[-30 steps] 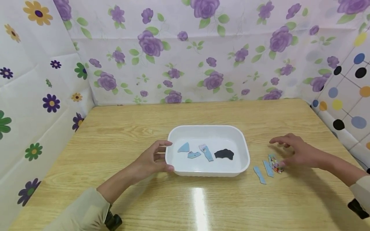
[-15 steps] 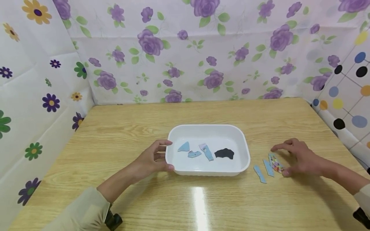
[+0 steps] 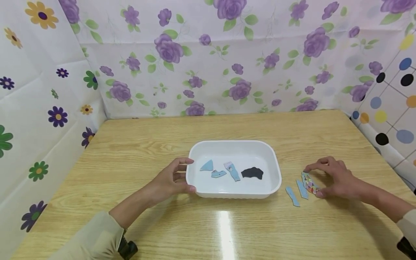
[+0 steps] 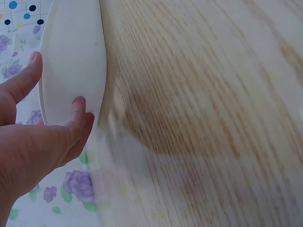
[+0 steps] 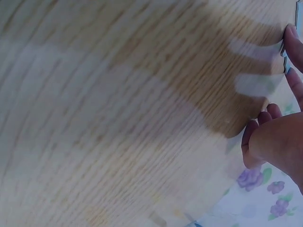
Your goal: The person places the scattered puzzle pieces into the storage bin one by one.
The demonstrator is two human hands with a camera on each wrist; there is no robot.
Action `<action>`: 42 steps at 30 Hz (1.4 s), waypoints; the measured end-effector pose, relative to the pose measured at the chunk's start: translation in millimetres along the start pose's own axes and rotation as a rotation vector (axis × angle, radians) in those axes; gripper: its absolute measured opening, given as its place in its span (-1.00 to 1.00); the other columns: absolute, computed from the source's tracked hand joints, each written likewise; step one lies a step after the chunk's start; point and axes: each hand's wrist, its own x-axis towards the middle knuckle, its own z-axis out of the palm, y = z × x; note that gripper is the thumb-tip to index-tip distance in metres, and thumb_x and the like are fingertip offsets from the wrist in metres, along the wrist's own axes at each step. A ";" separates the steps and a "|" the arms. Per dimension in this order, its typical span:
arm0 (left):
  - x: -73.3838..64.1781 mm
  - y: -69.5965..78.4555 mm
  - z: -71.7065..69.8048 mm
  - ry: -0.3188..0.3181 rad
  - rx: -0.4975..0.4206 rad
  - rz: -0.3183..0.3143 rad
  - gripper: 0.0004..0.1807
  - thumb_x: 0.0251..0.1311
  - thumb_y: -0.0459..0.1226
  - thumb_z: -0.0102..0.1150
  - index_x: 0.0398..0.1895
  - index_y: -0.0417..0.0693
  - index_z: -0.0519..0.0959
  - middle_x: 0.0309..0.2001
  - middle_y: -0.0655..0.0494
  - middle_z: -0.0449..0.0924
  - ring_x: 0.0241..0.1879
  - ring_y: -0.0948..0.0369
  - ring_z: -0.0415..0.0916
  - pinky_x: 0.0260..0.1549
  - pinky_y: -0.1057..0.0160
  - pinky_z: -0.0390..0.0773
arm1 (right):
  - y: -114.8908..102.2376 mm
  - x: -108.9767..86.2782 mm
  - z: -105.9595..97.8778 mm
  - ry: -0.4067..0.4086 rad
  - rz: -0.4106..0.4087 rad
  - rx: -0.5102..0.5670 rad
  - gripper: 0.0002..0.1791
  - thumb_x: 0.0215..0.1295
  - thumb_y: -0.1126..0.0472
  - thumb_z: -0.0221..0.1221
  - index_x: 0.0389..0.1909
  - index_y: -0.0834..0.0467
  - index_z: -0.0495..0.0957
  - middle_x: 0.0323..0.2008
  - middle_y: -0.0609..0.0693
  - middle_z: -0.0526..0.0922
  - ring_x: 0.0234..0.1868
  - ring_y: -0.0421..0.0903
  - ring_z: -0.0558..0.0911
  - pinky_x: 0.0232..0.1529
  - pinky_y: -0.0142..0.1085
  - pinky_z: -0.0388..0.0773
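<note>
A white plastic tray (image 3: 234, 195) stands mid-table in the head view. My left hand (image 3: 167, 180) grips its left end, thumb at the near corner and fingers farther back; the left wrist view shows fingertips (image 4: 79, 101) against the tray's wall. To the right of the tray, my right hand (image 3: 339, 180) spans a multicoloured puzzle piece (image 3: 310, 184), pinching it between thumb and index finger on the tabletop. Two narrow light-blue pieces (image 3: 302, 189) lie just left of it. Most of the pinched piece is out of the right wrist view.
Inside the tray lie a blue triangular piece (image 3: 207, 165), a small blue piece (image 3: 218, 174), a longer blue piece (image 3: 232, 171) and a black piece (image 3: 252, 173). Floral sheeting (image 3: 208, 83) rises behind the wooden table (image 3: 156, 231), with patterned sheets at both sides.
My right hand has come down onto the multicoloured puzzle piece, its thumb and index finger closing to the piece's ends. The left hand and tray have stayed put.
</note>
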 end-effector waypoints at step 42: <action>0.0 -1.7 -0.8 -0.001 -0.004 0.010 -0.11 0.00 -0.28 0.45 0.38 0.04 0.15 0.34 -0.16 0.19 0.30 -0.10 0.28 0.08 0.10 0.51 | -16.2 -7.8 17.4 0.112 -0.125 -0.038 -0.39 -0.13 0.17 0.51 0.01 0.00 0.52 0.08 0.00 0.32 0.01 -0.03 0.17 -0.15 -0.16 0.13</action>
